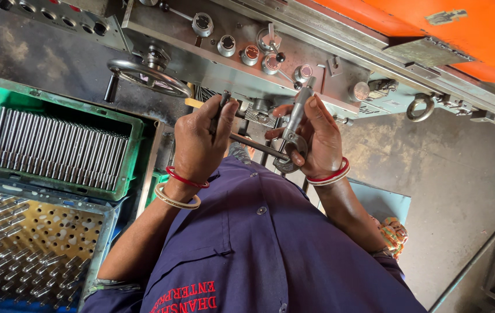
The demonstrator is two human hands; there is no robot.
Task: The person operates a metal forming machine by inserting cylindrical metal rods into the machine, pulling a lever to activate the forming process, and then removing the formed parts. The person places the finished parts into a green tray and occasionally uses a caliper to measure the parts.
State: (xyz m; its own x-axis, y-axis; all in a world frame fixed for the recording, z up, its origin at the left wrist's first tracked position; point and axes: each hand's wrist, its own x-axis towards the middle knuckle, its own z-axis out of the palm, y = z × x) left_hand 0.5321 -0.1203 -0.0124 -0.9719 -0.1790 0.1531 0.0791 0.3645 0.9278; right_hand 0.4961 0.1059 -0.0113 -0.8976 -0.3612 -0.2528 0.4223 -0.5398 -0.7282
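My left hand is closed around one end of a thin dark steel rod, which runs toward four o'clock into the silver metal micrometer that my right hand grips, fingers wrapped on its frame and barrel.
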